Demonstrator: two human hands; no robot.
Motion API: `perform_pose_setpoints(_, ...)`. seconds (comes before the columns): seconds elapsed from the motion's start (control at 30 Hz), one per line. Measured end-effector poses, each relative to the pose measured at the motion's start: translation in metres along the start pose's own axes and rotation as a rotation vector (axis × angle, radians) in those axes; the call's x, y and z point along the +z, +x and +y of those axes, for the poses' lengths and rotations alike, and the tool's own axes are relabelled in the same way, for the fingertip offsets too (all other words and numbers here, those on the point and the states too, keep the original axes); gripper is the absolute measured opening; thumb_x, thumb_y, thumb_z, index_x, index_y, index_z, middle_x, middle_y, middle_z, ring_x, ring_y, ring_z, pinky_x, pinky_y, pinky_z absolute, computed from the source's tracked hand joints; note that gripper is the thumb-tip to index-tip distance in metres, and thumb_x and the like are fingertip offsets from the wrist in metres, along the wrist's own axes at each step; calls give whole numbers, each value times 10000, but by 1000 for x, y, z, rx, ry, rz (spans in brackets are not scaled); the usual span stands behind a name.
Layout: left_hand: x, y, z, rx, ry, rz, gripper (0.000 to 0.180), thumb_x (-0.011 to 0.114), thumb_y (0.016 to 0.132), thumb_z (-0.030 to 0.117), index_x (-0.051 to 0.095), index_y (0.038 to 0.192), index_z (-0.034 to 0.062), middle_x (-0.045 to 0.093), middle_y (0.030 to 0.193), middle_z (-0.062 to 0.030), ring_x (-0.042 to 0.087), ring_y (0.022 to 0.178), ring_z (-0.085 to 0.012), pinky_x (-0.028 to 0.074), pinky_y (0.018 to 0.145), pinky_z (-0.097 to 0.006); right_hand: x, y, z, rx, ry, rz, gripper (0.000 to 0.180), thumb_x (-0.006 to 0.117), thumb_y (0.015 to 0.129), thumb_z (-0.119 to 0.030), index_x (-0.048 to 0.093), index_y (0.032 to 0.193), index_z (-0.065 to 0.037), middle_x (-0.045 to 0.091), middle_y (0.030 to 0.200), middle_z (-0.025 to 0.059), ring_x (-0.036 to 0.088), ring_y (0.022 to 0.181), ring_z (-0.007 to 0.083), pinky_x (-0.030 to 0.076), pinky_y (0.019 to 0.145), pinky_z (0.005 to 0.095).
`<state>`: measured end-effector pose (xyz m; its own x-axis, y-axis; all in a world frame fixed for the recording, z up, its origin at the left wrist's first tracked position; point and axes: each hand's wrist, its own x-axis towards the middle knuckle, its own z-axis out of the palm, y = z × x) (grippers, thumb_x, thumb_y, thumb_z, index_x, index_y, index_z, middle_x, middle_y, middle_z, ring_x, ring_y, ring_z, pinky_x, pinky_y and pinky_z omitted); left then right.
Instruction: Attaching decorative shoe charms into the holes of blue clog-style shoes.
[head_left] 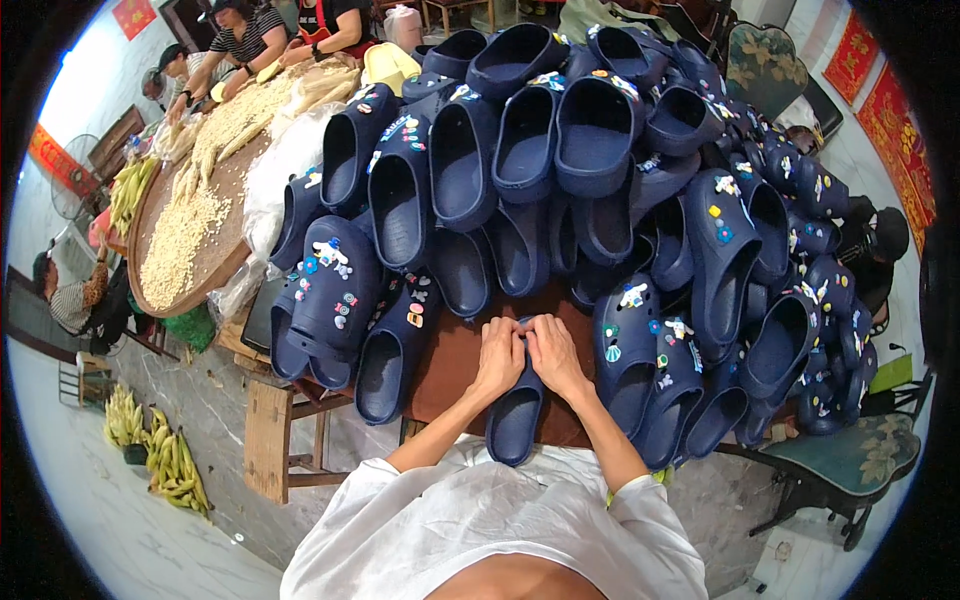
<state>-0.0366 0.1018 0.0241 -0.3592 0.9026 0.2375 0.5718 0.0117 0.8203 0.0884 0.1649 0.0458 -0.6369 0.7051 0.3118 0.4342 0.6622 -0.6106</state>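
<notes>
A navy foam clog point(514, 420) lies in front of me at the table's near edge, its heel toward me and its open footbed showing. My left hand point(502, 352) grips its front part from the left. My right hand point(554, 350) closes on the same part from the right. Both sets of fingertips meet over the clog's upper, so most of the toe is covered. Whether a small piece is pinched under the fingers cannot be seen. To the left stands a navy clog with colourful charms point(336, 280), and to the right another decorated clog point(626, 345).
A big heap of navy clogs point(600, 130) rises across the brown table point(455, 365). Left are a wooden stool point(268, 440), corn cobs point(178, 470) on the floor, and a round tray of kernels point(240, 262) with people around it. A cushioned chair point(850, 455) stands right.
</notes>
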Motion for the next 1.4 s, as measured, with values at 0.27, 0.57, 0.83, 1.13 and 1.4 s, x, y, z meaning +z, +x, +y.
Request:
perform_pose_setpoints(0.27, -6, -3, -12, 63, -46, -22, 148, 649, 822, 40, 628, 963, 2, 573, 926, -150, 535, 899, -316, 434, 809, -416, 0, -4, 5, -22, 81, 12, 139, 548, 937, -118, 541, 1019, -6, 560, 979, 168, 535, 928, 364, 436, 831, 458)
perform_pose_setpoints(0.57, -23, -6, 2, 18, -28, -160, 300, 681, 868, 143, 674, 1151, 44, 594, 1140, -159, 548, 1051, -306, 447, 915, -401, 10, -24, 9, 205, 328, 351, 137, 575, 952, -110, 572, 1039, -5, 597, 978, 160, 599, 910, 326, 489, 777, 398)
perform_pose_setpoints(0.83, -44, -42, 19, 66, -59, -233, 782, 749, 819, 316, 406, 1480, 80, 395, 1475, -219, 390, 1329, -396, 352, 1094, -469, 19, -89, 26, 738, 634, 217, 201, 520, 1017, -171, 543, 1159, -31, 632, 993, 103, 619, 797, 161, 512, 649, 312)
perform_pose_setpoints(1.13, -40, -46, 10, 51, 91, -262, 877, 731, 672, 12, 358, 1465, -2, 392, 1455, -252, 367, 1309, -447, 326, 1121, -475, 22, -87, 32, 703, 766, 226, 311, 461, 1030, -105, 502, 1325, -16, 619, 1155, 132, 644, 986, 195, 558, 803, 316)
perform_pose_setpoints(1.4, -53, -54, 4, 44, 44, -248, 825, 481, 652, -149, 370, 1460, -19, 394, 1450, -255, 345, 1340, -443, 291, 1153, -463, 14, -76, 29, 760, 940, 181, 312, 442, 1009, -17, 539, 1304, 6, 625, 1226, 160, 642, 1058, 215, 547, 879, 326)
